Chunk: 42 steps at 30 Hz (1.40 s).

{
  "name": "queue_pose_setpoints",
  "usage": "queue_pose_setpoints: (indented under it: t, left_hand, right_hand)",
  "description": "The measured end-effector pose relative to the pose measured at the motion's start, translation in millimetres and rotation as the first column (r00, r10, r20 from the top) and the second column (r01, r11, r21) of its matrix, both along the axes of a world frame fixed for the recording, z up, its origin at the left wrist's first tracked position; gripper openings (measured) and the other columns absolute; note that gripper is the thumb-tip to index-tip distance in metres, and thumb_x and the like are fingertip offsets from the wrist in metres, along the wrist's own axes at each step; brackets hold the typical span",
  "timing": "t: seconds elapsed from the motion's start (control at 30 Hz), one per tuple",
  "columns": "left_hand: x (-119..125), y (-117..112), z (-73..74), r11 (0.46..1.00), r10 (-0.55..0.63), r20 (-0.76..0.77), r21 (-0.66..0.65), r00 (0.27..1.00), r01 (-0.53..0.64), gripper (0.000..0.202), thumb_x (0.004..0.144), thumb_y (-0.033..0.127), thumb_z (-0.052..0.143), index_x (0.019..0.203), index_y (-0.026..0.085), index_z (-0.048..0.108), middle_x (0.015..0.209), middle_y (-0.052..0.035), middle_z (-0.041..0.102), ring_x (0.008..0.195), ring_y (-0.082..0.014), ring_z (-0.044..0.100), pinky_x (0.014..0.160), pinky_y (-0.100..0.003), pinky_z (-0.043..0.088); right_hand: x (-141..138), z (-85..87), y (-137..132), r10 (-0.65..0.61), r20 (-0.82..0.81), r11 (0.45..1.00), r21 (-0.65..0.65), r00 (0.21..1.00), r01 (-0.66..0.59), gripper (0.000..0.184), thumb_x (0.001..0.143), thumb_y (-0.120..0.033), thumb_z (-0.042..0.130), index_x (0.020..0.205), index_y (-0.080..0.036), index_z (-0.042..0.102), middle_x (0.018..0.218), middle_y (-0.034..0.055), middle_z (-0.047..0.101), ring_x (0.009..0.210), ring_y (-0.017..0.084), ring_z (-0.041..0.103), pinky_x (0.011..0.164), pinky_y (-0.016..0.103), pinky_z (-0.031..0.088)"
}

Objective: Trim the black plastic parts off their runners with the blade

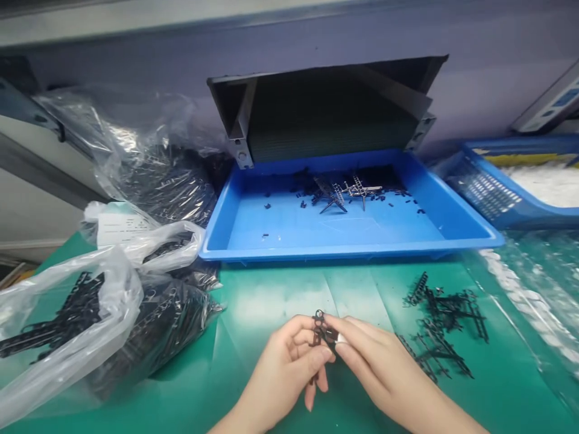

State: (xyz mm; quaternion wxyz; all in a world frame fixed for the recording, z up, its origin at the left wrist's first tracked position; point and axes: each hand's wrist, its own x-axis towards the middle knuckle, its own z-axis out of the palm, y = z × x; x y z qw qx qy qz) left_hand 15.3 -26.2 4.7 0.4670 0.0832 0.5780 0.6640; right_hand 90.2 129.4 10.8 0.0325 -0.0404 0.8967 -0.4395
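Between my two hands, just above the green table, is a small black plastic part [319, 328] with a ring at its top end. My left hand [292, 361] is closed on it, thumb and forefinger pinching its lower left side. The fingers of my right hand [368, 355] pinch its right side, and a small white patch shows at their tips. Fingers cover much of the part. To the right of my right hand lies a loose pile of similar black plastic parts [446, 319].
A blue tray [353, 248] with scattered black pieces stands ahead, below a dark chute [335, 114]. Clear plastic bags [154, 325] full of black parts crowd the left. At right are a blue basket [493, 187] and clear plastic sheeting [538, 289] on the green table [253, 301].
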Motion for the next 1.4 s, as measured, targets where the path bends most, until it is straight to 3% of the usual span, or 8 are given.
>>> queue_pose_setpoints:
  t: [0.23,0.63,0.8,0.93,1.03,1.13,1.23,1.4]
  left_hand:
    - [2,-3,5.0,0.998,-0.023,-0.018,-0.06,1.0,0.022,0.021,0.078,0.032,0.057,0.086,0.014,0.05,0.071,-0.0011,0.058,0.042,-0.0039,0.047,0.03,-0.01,0.032]
    - [5,1,1.6,0.993,-0.013,-0.108,-0.116,0.994,0.0,0.022,0.08,0.036,0.053,0.075,0.015,0.046,0.059,0.0028,0.053,0.034,-0.0009,0.035,0.033,-0.014,0.023]
    - [-8,-2,15.8,0.964,-0.091,-0.255,-0.265,0.963,0.021,0.019,0.081,0.036,0.042,0.074,0.018,0.044,0.063,0.0006,0.054,0.04,-0.0068,0.041,0.039,-0.019,0.032]
    - [-16,-16,20.7,0.853,-0.425,-0.567,-0.512,0.706,0.102,0.008,0.08,0.021,0.039,0.073,0.02,0.043,0.07,0.0004,0.054,0.062,-0.0141,0.051,0.056,-0.024,0.036]
    - [-10,-20,16.0,0.646,-0.716,-0.512,-0.743,0.475,0.173,0.003,0.074,0.024,0.049,0.075,0.022,0.048,0.073,0.0,0.058,0.065,-0.0188,0.054,0.055,-0.026,0.033]
    - [-3,-17,14.6,0.484,-0.83,-0.407,-0.866,0.381,0.13,0.006,0.07,0.019,0.049,0.076,0.02,0.052,0.081,-0.0045,0.061,0.067,-0.0222,0.058,0.053,-0.026,0.032]
    - [-6,-16,19.0,0.598,-0.745,-0.481,-0.789,0.463,0.142,0.009,0.072,0.021,0.044,0.072,0.021,0.053,0.077,-0.0043,0.06,0.066,-0.0204,0.058,0.054,-0.025,0.034]
    - [-21,-22,17.5,0.914,-0.257,-0.408,-0.397,0.876,0.083,0.026,0.079,0.041,0.044,0.068,0.019,0.051,0.065,-0.0011,0.055,0.052,-0.0122,0.043,0.049,-0.023,0.029]
  right_hand:
    - [1,4.4,0,0.06,-0.102,0.986,0.162,0.993,-0.043,0.036,0.092,-0.019,0.033,0.126,-0.021,0.044,0.083,0.0036,0.06,0.074,0.02,0.055,0.057,0.028,0.044]
    - [0,0.3,-9,-0.011,-0.076,0.996,0.085,0.997,0.018,0.035,0.092,-0.022,0.031,0.12,-0.018,0.052,0.078,0.0058,0.06,0.064,0.019,0.055,0.05,0.028,0.043]
    - [0,-5.4,-11,-0.114,-0.116,0.989,0.079,0.987,0.124,0.037,0.092,-0.026,0.031,0.12,-0.014,0.052,0.079,0.008,0.062,0.066,0.02,0.058,0.05,0.028,0.046]
    - [-3,-4.8,-3,-0.218,-0.137,0.972,0.061,0.966,0.228,0.034,0.091,-0.026,0.033,0.117,-0.018,0.053,0.092,0.0076,0.065,0.077,0.021,0.062,0.063,0.03,0.052]
    - [-8,-1.1,-3,-0.252,-0.128,0.962,0.079,0.959,0.263,0.035,0.089,-0.026,0.033,0.115,-0.018,0.055,0.104,0.008,0.064,0.088,0.023,0.062,0.07,0.032,0.053]
    - [-12,3.8,-8,-0.253,-0.092,0.964,0.061,0.963,0.259,0.035,0.088,-0.026,0.034,0.114,-0.016,0.056,0.107,0.0091,0.063,0.093,0.025,0.061,0.074,0.035,0.053]
    - [-14,7.2,-13,-0.265,-0.01,0.964,0.015,0.964,0.265,0.036,0.087,-0.028,0.037,0.114,-0.014,0.055,0.107,0.01,0.062,0.094,0.026,0.06,0.077,0.038,0.051]
    - [-10,6.0,-16,-0.262,0.05,0.96,-0.09,0.964,0.266,0.035,0.093,-0.029,0.031,0.121,-0.018,0.05,0.098,0.0047,0.065,0.091,0.019,0.06,0.081,0.034,0.048]
